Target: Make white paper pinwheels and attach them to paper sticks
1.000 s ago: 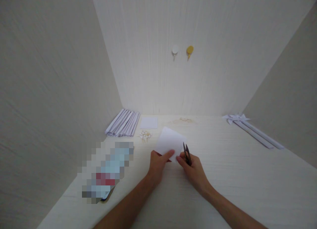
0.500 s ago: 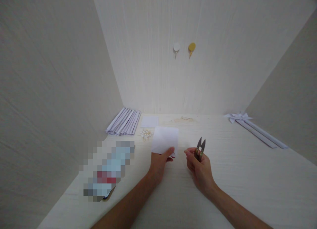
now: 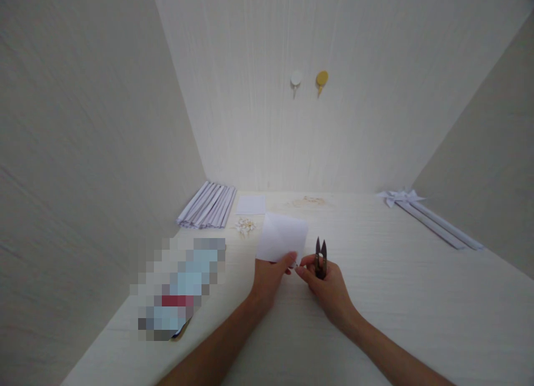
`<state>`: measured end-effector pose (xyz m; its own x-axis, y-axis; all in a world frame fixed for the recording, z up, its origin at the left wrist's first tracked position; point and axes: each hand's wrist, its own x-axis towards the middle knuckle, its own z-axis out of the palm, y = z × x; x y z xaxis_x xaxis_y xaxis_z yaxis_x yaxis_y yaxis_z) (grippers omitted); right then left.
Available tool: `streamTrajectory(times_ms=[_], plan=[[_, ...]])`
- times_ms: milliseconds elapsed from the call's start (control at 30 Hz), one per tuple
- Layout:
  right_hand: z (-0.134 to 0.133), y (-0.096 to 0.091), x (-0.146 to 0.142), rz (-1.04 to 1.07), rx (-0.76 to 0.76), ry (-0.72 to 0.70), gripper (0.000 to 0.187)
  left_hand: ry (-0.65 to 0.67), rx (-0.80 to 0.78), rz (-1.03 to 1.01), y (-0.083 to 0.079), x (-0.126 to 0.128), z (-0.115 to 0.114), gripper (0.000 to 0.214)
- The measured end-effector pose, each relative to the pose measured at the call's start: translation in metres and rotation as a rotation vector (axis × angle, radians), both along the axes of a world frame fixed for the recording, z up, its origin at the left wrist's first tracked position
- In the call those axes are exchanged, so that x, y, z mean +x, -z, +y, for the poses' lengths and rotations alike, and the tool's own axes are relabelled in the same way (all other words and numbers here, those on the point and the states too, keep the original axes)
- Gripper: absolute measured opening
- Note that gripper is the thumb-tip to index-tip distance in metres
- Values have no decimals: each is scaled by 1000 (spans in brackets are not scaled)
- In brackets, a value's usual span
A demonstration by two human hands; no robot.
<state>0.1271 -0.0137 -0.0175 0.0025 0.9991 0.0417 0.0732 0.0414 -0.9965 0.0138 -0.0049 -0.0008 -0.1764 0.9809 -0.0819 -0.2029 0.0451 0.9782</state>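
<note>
The white paper (image 3: 280, 236) sits just below the middle of the frame, above your left hand (image 3: 271, 273), which pinches its near edge under the thumb, likely to steady it. Your right hand (image 3: 323, 281), just beside the paper's lower right corner, grips the snips (image 3: 320, 259) points up in the palm, seemingly freeing its fingertips; what they pinch is too small to tell.
</note>
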Motion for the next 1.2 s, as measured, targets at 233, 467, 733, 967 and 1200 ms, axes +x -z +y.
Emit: streamTrajectory(times_ms=[233,467,733,967,1200], plan=[[0,1,-1,71,-25,0,27,28,27,3,1,0,-1,15],[0,0,-1,104,-40,-7,29,65,35,-39,-2,1,-3,11],[-1,3,0,257,-76,-58,29,101,54,-39,-1,0,-3,10],[-1,-1,-1,257,-93,-39,32,141,41,-42,3,1,-1,15],[-1,2,0,182,-69,-9,31,126,-22,-102,6,2,-1,15]])
